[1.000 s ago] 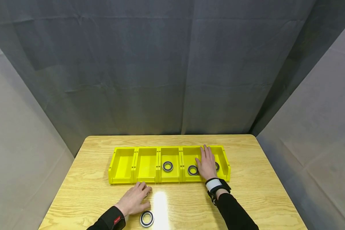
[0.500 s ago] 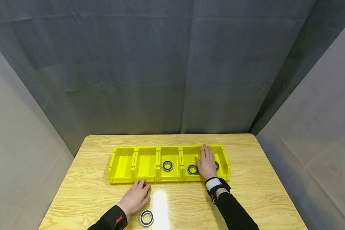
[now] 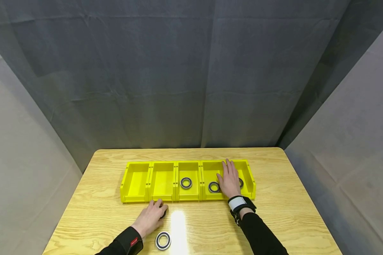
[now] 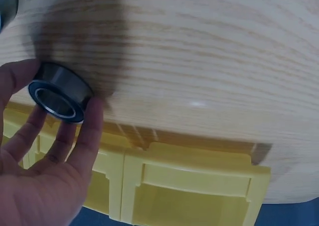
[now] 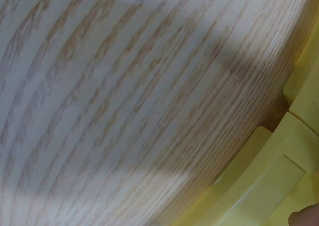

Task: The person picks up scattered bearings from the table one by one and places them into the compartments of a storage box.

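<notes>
My left hand (image 3: pixel 148 220) is over the table in front of the yellow bins. It pinches a bearing (image 4: pixel 67 84) between thumb and fingertips, tilted, with its dark seal and steel ring showing in the left wrist view. A second bearing (image 3: pixel 163 241) lies flat on the table beside that hand. My right hand (image 3: pixel 230 180) lies over the right end of the bin row, fingers extended, hiding the part beneath it. To its left is a bearing (image 3: pixel 214 187); a partly covered bearing (image 3: pixel 240 182) shows to its right. Only one fingertip (image 5: pixel 304 217) appears in the right wrist view.
The row of joined yellow bins (image 3: pixel 161 199) stands across the wooden table (image 3: pixel 92 219). A bearing (image 3: pixel 186 183) lies in the middle bin. Behind the table hangs a grey curtain (image 3: pixel 153 78), with pale panels at both sides.
My left hand has shifted and turned slightly, and the bearing it holds shows at a different tilt beneath the fingers. My right hand has stayed in place.
</notes>
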`<state>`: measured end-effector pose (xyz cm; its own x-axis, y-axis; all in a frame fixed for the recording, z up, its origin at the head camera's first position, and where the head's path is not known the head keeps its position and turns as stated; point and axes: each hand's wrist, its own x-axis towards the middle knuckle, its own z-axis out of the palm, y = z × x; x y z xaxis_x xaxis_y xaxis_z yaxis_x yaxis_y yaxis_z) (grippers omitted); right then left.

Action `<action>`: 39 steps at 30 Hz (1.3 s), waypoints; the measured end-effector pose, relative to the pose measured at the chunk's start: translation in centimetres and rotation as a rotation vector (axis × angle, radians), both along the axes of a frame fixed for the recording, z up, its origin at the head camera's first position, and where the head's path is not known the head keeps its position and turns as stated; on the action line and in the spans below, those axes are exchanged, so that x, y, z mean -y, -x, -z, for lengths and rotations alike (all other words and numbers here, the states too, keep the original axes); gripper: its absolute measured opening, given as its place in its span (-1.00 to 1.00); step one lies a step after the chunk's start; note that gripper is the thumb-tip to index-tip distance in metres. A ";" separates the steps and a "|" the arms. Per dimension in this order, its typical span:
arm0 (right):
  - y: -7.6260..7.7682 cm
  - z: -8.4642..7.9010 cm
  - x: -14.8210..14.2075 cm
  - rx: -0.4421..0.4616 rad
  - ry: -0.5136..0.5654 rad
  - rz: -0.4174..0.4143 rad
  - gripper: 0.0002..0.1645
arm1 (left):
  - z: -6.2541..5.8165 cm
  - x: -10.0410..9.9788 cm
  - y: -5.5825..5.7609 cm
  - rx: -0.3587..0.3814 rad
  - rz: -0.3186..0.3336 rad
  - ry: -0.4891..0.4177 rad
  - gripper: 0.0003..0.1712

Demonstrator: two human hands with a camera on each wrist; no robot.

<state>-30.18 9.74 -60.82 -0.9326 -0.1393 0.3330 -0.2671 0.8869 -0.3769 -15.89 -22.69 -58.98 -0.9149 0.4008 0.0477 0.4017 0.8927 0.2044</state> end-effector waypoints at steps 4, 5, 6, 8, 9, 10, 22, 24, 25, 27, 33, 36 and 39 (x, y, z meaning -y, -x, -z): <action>-0.1 0.0 0.0 0.009 0.002 -0.002 -0.28 | -0.2 0.1 0.0 0.023 0.018 -0.002 -0.60; -0.1 0.0 0.0 0.011 0.005 -0.002 -0.28 | -0.3 0.1 0.1 0.025 0.020 -0.011 -0.60; -0.1 -0.1 0.0 0.013 0.006 -0.002 -0.28 | -0.5 0.1 0.3 0.022 0.021 -0.026 -0.60; -0.1 -0.1 0.0 0.013 0.008 -0.002 -0.28 | -0.9 0.2 0.7 0.004 0.013 -0.045 -0.60; -0.1 -0.1 0.0 0.011 0.008 -0.001 -0.28 | -1.2 0.3 1.0 -0.012 0.007 -0.053 -0.58; -0.1 -0.1 0.0 0.007 0.009 0.000 -0.28 | -1.5 0.3 1.4 -0.027 -0.001 -0.062 -0.58; 0.0 0.0 -0.1 -0.003 0.024 -0.009 -0.29 | -3.8 -0.3 6.8 -0.150 -0.081 -0.016 -0.64; 0.0 0.1 0.0 -0.001 0.025 -0.007 -0.29 | -3.5 -0.5 7.5 -0.143 -0.088 -0.004 -0.67; 0.0 0.1 0.0 0.000 0.024 -0.007 -0.30 | -3.4 -0.7 7.9 -0.133 -0.095 -0.002 -0.69; 0.0 0.1 0.0 0.004 0.030 -0.007 -0.30 | -3.0 -0.9 8.5 -0.107 -0.115 -0.005 -0.71; 0.0 0.2 0.0 -0.007 0.019 -0.004 -0.30 | -1.8 -1.7 9.7 -0.044 -0.193 -0.011 -0.73; 0.0 0.1 0.0 -0.018 0.016 -0.005 -0.29 | -1.2 -1.9 10.0 0.019 -0.226 -0.008 -0.80; 0.0 0.1 0.0 -0.025 0.012 -0.007 -0.30 | -0.9 -2.2 9.9 0.083 -0.243 -0.012 -0.79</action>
